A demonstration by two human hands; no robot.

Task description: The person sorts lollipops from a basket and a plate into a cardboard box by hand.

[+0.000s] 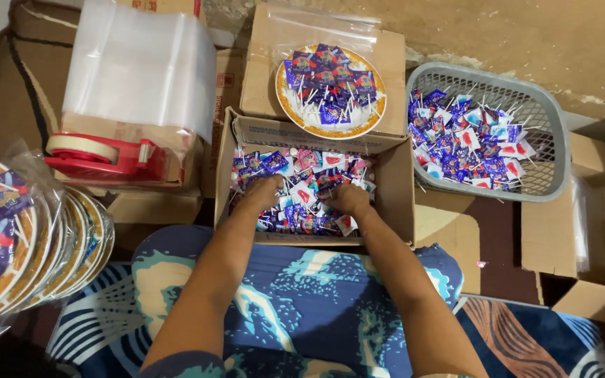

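Lollipops [309,192] in purple, blue and red wrappers fill the open cardboard box [400,203] right in front of me, and both my hands are buried in that heap. My left hand [262,190] rests palm down on the pile at the left side of the box, fingers dug in among the wrappers; my right hand [350,199] does the same just beside it. I cannot tell whether either grip is closed on anything, since the fingertips are hidden under the sweets.

Behind the box, a round plate [330,91] heaped with the same lollipops sits on a second carton with a clear bag under it. To the right stands a grey plastic basket [547,119] holding more of them. On my left I see a red tape dispenser [103,157] below a stack of clear plastic bags [141,63], and at the far left edge, bagged plates [8,238] stacked on their sides. A blue patterned cloth [316,301] covers my lap.
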